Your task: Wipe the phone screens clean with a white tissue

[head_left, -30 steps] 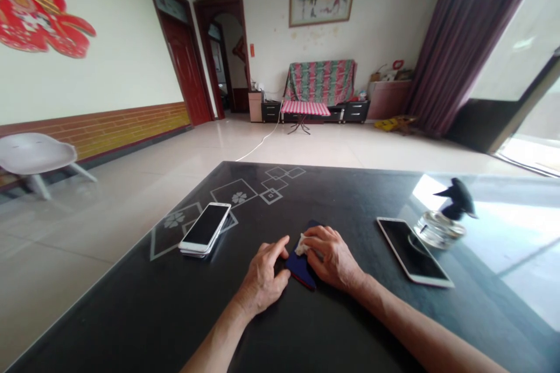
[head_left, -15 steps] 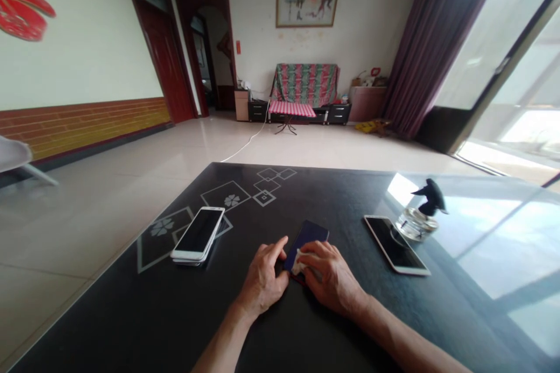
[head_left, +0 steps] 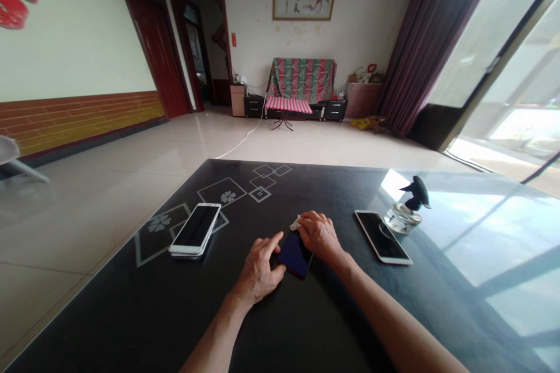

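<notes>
A dark phone with a red edge lies flat on the black glass table, in front of me. My left hand rests beside it, fingers curled, with the index fingertip pressing the phone's left edge. My right hand covers the phone's far end and is closed on a small white cloth, which peeks out past the fingertips.
A white phone stack lies to the left on the table's square pattern. Another white-framed phone lies to the right, beside a glass spray bottle with a black nozzle. Beyond the table is tiled floor, a covered sofa and a curtain.
My right hand has slid the cloth from the phone's near end to its far end. The left hand has kept its hold on the phone's edge. The camera view has shifted.
</notes>
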`<state>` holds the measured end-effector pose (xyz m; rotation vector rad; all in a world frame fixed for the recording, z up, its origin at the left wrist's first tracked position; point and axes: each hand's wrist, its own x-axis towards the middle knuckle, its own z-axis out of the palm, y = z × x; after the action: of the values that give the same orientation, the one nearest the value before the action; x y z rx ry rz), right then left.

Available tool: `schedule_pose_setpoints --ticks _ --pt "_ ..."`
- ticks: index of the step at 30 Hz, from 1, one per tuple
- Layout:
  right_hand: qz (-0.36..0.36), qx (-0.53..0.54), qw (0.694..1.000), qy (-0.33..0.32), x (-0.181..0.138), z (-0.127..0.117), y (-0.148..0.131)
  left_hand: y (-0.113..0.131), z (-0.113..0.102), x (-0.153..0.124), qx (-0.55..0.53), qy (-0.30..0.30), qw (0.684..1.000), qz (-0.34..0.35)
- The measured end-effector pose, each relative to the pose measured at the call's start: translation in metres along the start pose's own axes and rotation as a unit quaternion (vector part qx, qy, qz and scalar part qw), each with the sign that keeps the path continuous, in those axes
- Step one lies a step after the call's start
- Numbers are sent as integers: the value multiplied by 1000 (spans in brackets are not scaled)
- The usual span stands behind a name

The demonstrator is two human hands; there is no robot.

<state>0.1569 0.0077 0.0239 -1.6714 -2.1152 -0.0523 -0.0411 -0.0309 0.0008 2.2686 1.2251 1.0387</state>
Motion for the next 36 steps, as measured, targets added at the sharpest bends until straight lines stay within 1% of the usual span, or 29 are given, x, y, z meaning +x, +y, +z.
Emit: schedule_pose_setpoints --ticks 4,8,12,15,17,20,25,32,36 --pt "0 12 1000 7 -11 -2 -9 -1 2 -1 20 8 1000 9" --pt "-10 34 999 16 -24 -7 -12 0 8 -3 42 23 999 2" --pt "-22 56 998 30 -42 -11 -7 3 16 -8 56 52 997 -18" --pt "-24 72 996 48 -56 -9 0 6 19 -11 53 69 996 -22" --pt "-21 81 995 61 -62 -6 3 6 19 -12 49 71 996 -21" --pt "-20 94 993 71 -63 -1 5 6 16 -11 42 59 997 -17" --pt "-35 125 988 82 -55 1 4 7 12 -10 26 39 999 -24" --pt "15 100 992 80 -51 4 5 13 9 -7 36 29 998 -36" --pt "20 104 991 76 -53 6 6 18 11 -7 66 22 996 -58"
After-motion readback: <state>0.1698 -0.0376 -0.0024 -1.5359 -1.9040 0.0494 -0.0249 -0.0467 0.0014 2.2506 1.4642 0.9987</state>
